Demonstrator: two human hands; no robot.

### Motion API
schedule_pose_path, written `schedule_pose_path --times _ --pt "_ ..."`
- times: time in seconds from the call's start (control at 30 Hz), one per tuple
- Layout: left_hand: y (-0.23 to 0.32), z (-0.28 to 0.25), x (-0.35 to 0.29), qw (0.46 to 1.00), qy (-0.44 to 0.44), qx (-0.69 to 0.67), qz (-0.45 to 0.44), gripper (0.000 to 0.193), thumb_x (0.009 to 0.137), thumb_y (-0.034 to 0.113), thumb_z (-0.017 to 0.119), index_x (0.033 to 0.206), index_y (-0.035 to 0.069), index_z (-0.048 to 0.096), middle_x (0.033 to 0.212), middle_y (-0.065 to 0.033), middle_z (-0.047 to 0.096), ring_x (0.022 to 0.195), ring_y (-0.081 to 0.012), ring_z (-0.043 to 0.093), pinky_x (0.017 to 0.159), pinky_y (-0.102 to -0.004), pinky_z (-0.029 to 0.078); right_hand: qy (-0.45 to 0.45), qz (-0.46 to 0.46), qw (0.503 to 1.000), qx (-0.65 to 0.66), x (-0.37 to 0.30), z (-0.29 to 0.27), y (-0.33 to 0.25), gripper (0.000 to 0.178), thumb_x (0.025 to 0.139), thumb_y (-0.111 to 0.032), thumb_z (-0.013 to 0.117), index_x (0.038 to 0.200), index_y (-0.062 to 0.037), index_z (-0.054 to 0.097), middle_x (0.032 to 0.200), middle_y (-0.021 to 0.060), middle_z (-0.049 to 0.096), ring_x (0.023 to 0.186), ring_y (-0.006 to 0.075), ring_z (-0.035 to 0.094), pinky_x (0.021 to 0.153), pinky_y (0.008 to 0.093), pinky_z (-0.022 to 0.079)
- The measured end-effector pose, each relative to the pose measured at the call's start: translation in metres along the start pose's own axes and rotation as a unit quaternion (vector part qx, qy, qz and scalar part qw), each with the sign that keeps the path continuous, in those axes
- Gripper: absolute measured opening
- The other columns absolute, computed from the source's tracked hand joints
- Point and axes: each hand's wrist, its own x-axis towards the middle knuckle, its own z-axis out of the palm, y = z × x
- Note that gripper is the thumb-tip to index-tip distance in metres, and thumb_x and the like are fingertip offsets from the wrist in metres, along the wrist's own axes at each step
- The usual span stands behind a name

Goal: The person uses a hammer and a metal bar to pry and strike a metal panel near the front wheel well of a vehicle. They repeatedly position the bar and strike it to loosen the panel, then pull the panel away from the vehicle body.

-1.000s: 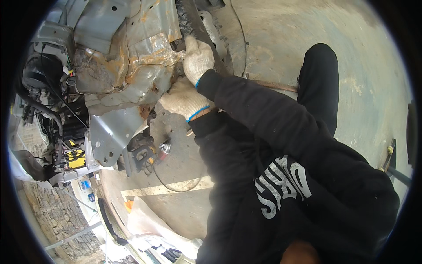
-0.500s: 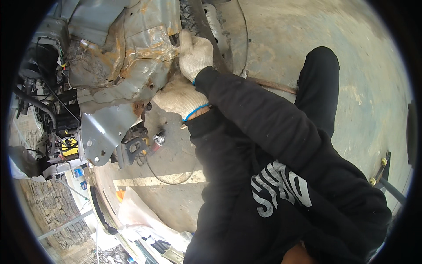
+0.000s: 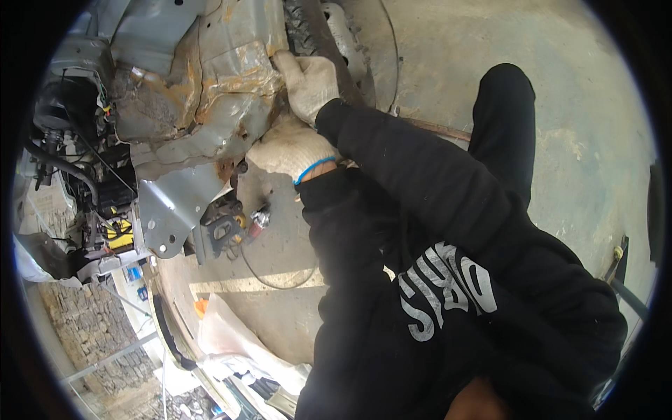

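A grey, rust-stained vehicle body section [image 3: 234, 87] fills the upper left, with a drilled metal bracket [image 3: 171, 210] at its lower end. My right hand [image 3: 313, 85], in a cream knit glove, is at the panel's right edge. One digit stretches out onto the rusty rim; the others look curled and are mostly hidden. Just below it, my left hand [image 3: 290, 150], gloved the same with a blue cuff, reaches in beneath the panel. The metal and the glove's own back hide its fingers. Whatever either hand grips does not show.
A dark tyre [image 3: 301, 31] stands beyond my right hand. On the floor lies a red and silver power tool [image 3: 259, 220] with a cord [image 3: 269, 283]. Engine parts and hoses [image 3: 77, 168] crowd the far left. Pale plastic sheeting [image 3: 227, 332] lies at lower left.
The digit of my right hand has tilted left onto the panel's rim, and that hand has shifted slightly. My left hand stays under the panel. The view has shifted a little.
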Motion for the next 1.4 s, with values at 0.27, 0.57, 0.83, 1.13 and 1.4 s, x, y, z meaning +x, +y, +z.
schedule_pose_path --times 0.27,0.57,0.83,1.13,1.4 --pt "0.016 -0.008 0.009 0.992 -0.116 0.035 -0.022 0.066 0.090 0.040 0.037 0.146 0.005 0.036 0.151 -0.0139 0.035 0.141 -0.0278 0.029 0.119 -0.0421 0.020 0.002 0.033 0.999 0.043 0.002 -0.023 -0.010 0.060 0.094 -0.048 0.051 0.076 0.0076 0.063 0.060 0.0173 0.052 0.060 0.0218 0.050 0.066 0.0387 0.044" --pt "0.011 0.006 -0.004 0.999 0.008 0.005 0.035 0.063 0.089 0.046 0.042 0.135 0.004 0.046 0.135 -0.0104 0.047 0.128 -0.0257 0.040 0.111 -0.0407 0.028 0.046 0.079 0.995 -0.031 -0.002 0.001 -0.016 0.060 0.094 -0.052 0.044 0.082 0.0006 0.071 0.078 0.0289 0.064 0.080 0.0446 0.063 0.078 0.0476 0.048" --pt "0.010 -0.012 0.012 0.994 0.020 0.093 0.053 0.074 0.082 0.055 0.042 0.135 0.004 0.049 0.140 -0.0113 0.047 0.134 -0.0266 0.036 0.114 -0.0388 0.026 -0.013 0.031 0.992 -0.119 -0.002 -0.002 -0.021 0.060 0.091 -0.053 0.049 0.079 0.0001 0.072 0.076 0.0258 0.065 0.078 0.0419 0.064 0.077 0.0463 0.049" --pt "0.009 -0.001 0.001 0.912 0.159 0.349 0.148 0.050 0.093 0.037 0.044 0.128 0.001 0.052 0.124 -0.0099 0.061 0.120 -0.0221 0.054 0.101 -0.0362 0.039 -0.091 0.024 0.994 -0.060 0.005 0.002 -0.002 0.057 0.086 -0.053 0.058 0.078 0.0021 0.071 0.072 0.0231 0.066 0.072 0.0362 0.066 0.072 0.0428 0.051" --pt "0.020 -0.065 0.040 0.764 -0.038 0.580 0.280 0.043 0.097 0.029 0.037 0.128 0.003 0.052 0.126 -0.0116 0.060 0.122 -0.0233 0.053 0.099 -0.0398 0.040 -0.129 0.029 0.991 0.035 0.008 0.002 0.001 0.049 0.084 -0.044 0.066 0.081 0.0041 0.072 0.068 0.0177 0.067 0.062 0.0221 0.066 0.061 0.0342 0.051"
